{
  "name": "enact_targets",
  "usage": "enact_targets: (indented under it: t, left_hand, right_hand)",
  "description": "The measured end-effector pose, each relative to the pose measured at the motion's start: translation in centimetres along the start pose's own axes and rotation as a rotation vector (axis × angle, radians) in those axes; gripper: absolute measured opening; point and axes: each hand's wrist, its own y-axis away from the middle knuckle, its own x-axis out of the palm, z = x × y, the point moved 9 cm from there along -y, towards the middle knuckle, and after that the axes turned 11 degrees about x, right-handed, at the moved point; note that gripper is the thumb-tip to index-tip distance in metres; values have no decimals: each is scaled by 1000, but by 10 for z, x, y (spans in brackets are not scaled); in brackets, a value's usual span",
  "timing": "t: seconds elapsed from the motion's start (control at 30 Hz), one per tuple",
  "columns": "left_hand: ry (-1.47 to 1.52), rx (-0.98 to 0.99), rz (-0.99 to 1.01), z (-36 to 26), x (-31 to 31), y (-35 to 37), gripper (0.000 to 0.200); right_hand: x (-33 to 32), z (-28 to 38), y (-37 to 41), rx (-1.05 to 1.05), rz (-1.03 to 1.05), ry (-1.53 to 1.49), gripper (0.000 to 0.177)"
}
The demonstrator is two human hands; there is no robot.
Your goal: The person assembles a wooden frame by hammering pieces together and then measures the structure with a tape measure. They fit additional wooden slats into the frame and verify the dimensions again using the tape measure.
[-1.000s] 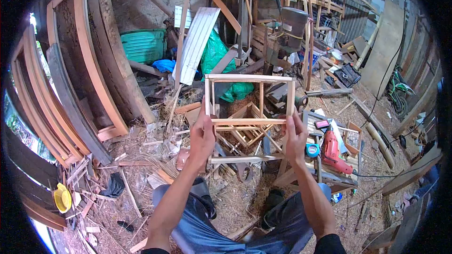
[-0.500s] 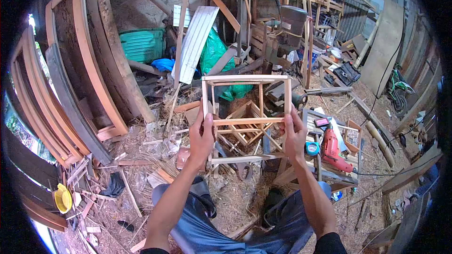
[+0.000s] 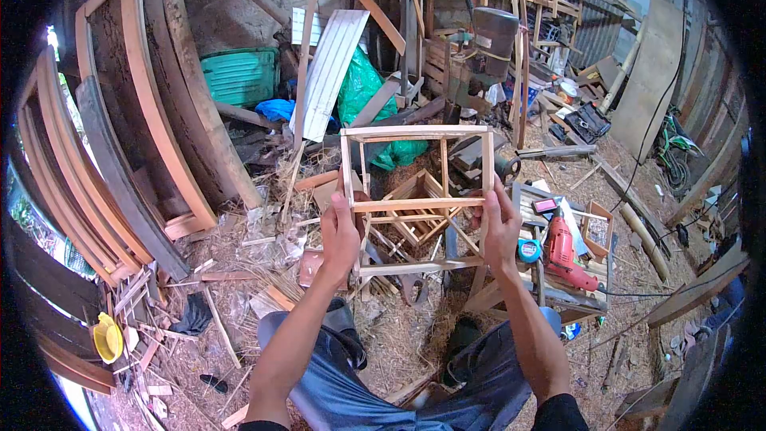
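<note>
Between my hands is a small open wooden frame (image 3: 416, 206), box-shaped and made of thin pale strips, with a crossbar across its middle. My left hand (image 3: 341, 233) grips its left side near the end of that crossbar, fingers partly hidden behind the wood. On the opposite side my right hand (image 3: 500, 227) is closed round the right upright at about the same height. Through the frame's openings another slatted wooden piece (image 3: 415, 195) shows lower down.
To the right, a low wooden stand (image 3: 574, 303) carries a red power drill (image 3: 565, 254), a teal tape measure (image 3: 529, 251) and a hand saw blade. Larger wooden frames (image 3: 148, 112) lean at the left. Straw and offcuts cover the floor; a yellow hard-looking bowl (image 3: 107, 338) lies left.
My left hand has shifted very slightly at the frame's left side, its thumb now lower on the wood. The frame stays almost in place, and my right hand keeps its hold.
</note>
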Motion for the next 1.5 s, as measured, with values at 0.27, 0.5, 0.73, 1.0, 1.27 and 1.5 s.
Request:
enact_targets:
  t: [0.27, 0.5, 0.73, 1.0, 1.27, 1.5]
  left_hand:
    - [413, -156, 73, 8, 15, -8, 63]
    - [446, -267, 149, 48, 11, -7, 63]
    - [128, -278, 185, 40, 9, 1, 51]
    - [392, -266, -105, 50, -16, -13, 34]
    - [556, -260, -160, 64, -25, -12, 32]
    - [533, -120, -174, 57, -24, -15, 43]
  right_hand:
    - [0, -7, -8, 7, 21, 2, 50]
    - [-1, -18, -10, 66, 35, -57, 45]
    - [-5, -25, -12, 84, 45, -51, 54]
    - [35, 0, 8, 151, 346, -280, 54]
    - [47, 13, 22, 105, 368, -67, 48]
    - [43, 28, 30, 101, 227, -21, 35]
